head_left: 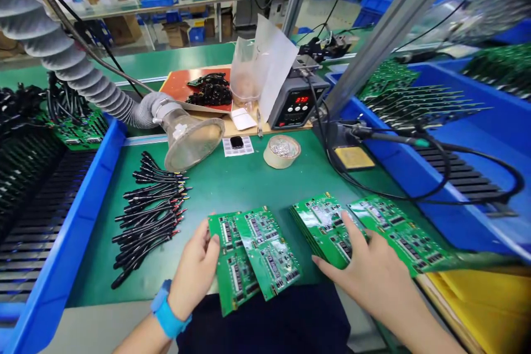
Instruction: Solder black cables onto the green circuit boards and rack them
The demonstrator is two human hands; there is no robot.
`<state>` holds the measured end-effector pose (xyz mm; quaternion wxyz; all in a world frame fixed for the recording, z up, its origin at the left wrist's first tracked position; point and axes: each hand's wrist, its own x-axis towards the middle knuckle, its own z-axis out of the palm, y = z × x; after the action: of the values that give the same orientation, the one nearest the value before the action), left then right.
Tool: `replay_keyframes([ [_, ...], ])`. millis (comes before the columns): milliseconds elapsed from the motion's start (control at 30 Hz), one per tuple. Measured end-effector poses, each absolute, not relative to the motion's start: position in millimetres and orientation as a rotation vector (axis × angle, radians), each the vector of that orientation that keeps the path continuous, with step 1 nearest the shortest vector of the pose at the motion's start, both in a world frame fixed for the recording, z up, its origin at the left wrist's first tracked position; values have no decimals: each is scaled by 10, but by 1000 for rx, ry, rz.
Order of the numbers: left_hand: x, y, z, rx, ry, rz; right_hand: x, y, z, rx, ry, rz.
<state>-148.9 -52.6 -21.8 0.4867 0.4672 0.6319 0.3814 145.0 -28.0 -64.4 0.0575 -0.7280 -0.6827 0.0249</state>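
Observation:
My left hand (197, 268), with a blue band on its wrist, grips a green circuit board (232, 265) by its left edge, thumb on top. A second circuit board (271, 254) overlaps it on the right, tilted at a slight angle; what supports that one I cannot tell. To the right lies a stack of circuit boards (321, 221). Over this stack my right hand (369, 271) is spread, index finger stretched across the top board and thumb near its lower edge. More circuit boards (398, 232) lie just beyond that hand.
Black cable leads (153, 210) lie in bunches at left. Blue bins (97, 174) flank the mat. A fume extraction hose (194, 141) hangs over the back. Behind stand a solder station (296, 102), a tape roll (282, 152) and a yellow sponge (354, 157); an iron's cord loops at right.

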Motion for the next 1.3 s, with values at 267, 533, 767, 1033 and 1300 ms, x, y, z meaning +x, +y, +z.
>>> replay_keyframes([
  [267,-1427,-506,-237,1175,1583,860,1307,-426,-646,-2233,-2084,-101],
  [533,-1529,-462,-205,1241,1717,771,1397,-447,-645,-2259,-1990,80],
  [767,-1883,-609,-192,1247,1881,755,1713,-316,-605,-2291,-1821,291],
  [1033,-1703,-808,-342,1936,2218,507,1700,-340,-675,-2172,-1989,163],
  [1300,-976,-675,-517,2672,1406,44,1752,-276,-760,-2101,-2052,75],
])
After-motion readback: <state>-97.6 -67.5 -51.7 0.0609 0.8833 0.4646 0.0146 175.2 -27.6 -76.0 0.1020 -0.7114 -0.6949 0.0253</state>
